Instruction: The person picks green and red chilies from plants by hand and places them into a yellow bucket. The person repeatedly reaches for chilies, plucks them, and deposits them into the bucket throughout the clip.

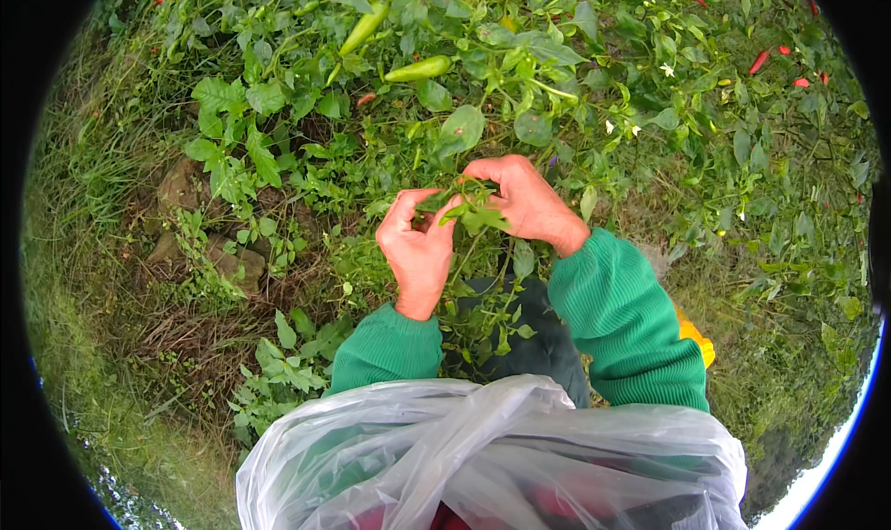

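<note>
My left hand (419, 248) pinches at a leafy chili sprig (485, 218) between thumb and forefinger. From the other side, my right hand (527, 201) has its fingers around the same sprig, its fingertips partly hidden by leaves. A small green pod shape shows between the hands, too blurred to name surely. Farther out, a plump green chili pepper (419, 69) hangs among the leaves, with a second green chili pepper (365, 27) up and to its left. Below the wrists, a clear plastic bag (480, 453) spreads across my front; reddish shapes show through it.
Chili plants with white flowers and several red peppers, one a red chili pepper (759, 62), fill the far side. Stones (237, 262) lie in dry grass at left. A leafy weed (278, 377) grows beside the bag. Something yellow (695, 336) shows past my right sleeve.
</note>
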Demonstrator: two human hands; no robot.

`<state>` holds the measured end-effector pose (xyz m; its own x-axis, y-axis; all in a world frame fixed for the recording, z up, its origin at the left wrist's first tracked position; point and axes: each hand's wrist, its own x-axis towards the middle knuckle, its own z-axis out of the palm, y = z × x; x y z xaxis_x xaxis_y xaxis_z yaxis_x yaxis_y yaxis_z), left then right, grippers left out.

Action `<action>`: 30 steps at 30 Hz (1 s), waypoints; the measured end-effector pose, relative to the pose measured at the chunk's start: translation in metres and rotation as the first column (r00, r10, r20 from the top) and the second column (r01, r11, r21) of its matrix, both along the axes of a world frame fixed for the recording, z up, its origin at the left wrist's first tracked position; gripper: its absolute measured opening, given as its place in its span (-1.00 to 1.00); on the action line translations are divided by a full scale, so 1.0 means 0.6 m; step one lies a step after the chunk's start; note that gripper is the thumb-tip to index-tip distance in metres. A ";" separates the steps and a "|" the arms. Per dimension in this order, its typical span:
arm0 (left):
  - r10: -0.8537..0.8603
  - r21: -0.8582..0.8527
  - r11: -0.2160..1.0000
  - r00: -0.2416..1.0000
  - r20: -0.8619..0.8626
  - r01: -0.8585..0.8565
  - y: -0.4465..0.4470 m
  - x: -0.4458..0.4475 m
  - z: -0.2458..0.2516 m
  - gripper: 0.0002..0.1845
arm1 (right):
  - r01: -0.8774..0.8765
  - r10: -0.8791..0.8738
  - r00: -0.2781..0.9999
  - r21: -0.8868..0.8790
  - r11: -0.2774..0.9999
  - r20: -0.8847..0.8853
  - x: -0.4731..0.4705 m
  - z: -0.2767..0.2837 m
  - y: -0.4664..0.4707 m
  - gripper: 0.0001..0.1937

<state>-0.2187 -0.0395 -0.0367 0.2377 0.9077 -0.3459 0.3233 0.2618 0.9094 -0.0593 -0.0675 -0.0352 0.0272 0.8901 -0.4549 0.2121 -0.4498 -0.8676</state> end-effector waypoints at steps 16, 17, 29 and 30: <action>0.469 -0.663 0.746 0.754 0.460 -0.059 -0.015 -0.029 -0.062 -0.75 | 0.008 -0.009 0.998 0.020 1.000 0.062 -0.008 -0.006 0.007 -0.76; 0.473 -0.694 0.717 0.774 0.420 -0.062 -0.010 -0.028 -0.060 -0.75 | 0.027 -0.026 0.999 0.024 0.999 -0.026 -0.003 -0.005 0.005 -0.76; 0.555 -0.612 0.775 0.635 0.537 -0.160 0.006 -0.032 -0.015 -0.81 | 0.134 -0.060 0.915 -0.160 0.978 0.399 -0.048 -0.003 0.019 -0.72; 0.563 -0.653 0.750 0.615 0.552 -0.101 0.006 -0.039 -0.015 -0.80 | 0.109 -0.040 0.916 -0.153 0.982 0.400 -0.048 -0.003 0.020 -0.72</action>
